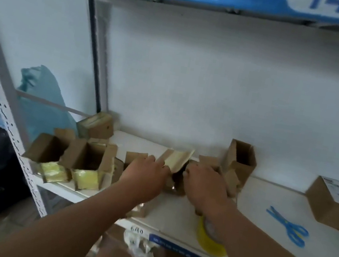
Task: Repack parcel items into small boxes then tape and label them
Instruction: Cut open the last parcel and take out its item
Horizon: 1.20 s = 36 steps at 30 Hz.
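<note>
Small brown cardboard box [176, 170], flaps up, sits mid-shelf near the white shelf board's [264, 204] front edge, directly between both hands. Left hand [146, 175] presses flap w/ straight fingers; right hand [203, 185] grips box side. Equidistant.

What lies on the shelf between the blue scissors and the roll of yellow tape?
In the head view, nothing lies between the scissors and the tape roll: only bare white shelf, with the right forearm crossing just over the roll.

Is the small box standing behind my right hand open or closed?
Open. The box stands upright with its flaps up, and its dark inside shows.
</note>
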### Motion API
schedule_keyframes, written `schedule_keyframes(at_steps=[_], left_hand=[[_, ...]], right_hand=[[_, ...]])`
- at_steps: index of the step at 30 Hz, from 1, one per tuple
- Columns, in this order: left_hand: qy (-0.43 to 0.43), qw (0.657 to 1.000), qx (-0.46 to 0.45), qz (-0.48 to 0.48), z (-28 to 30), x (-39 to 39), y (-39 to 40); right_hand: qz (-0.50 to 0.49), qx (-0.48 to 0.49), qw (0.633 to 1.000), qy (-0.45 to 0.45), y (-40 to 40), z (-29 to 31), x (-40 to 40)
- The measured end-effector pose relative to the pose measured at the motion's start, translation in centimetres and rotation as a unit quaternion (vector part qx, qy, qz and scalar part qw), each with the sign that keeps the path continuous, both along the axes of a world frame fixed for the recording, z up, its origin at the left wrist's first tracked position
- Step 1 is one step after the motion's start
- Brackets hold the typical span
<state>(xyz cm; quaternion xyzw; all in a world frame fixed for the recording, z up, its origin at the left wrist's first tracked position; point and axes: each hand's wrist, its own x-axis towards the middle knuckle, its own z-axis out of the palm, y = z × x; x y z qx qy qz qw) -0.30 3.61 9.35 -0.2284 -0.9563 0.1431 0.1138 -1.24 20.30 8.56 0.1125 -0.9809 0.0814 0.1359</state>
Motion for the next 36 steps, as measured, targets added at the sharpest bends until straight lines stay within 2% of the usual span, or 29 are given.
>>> schedule_keyframes(at_steps=[10, 17, 19, 22, 27, 30, 33, 36], left_hand=[[0.026, 0.997, -0.015, 0.066, 1.9, -12.7, -15.8], [-0.057, 0.973, 0.074, 0.212, -0.6, -20.8, -24.1], [-0.094, 0.956, 0.097, 0.260, -2.2, -22.8, -26.2], [-0.120, 0.936, 0.119, 0.309, -4.2, -25.4, -28.3], [-0.196, 0.897, 0.191, 0.348, -6.5, -28.8, -29.6], [-0.235, 0.870, 0.250, 0.356, -7.0, -30.2, -30.1], [-0.255, 0.879, 0.237, 0.325, -7.1, -31.4, -30.1], [-0.221, 0.880, 0.276, 0.317, -6.6, -31.8, -29.0]], right_hand=[[0.055, -0.053, 0.997, -0.030, -13.4, 0.4, -14.5], [0.088, -0.168, 0.970, -0.150, -22.8, -1.4, -24.7], [0.078, -0.250, 0.940, -0.220, -25.0, -2.3, -26.9], [0.025, -0.356, 0.871, -0.337, -27.4, -3.8, -29.2], [-0.017, -0.435, 0.782, -0.446, -30.7, -6.4, -32.2], [-0.013, -0.449, 0.747, -0.490, -32.0, -7.5, -32.8], [-0.009, -0.472, 0.714, -0.517, -32.5, -7.3, -32.6], [-0.028, -0.506, 0.687, -0.521, -32.1, -6.8, -32.6]])
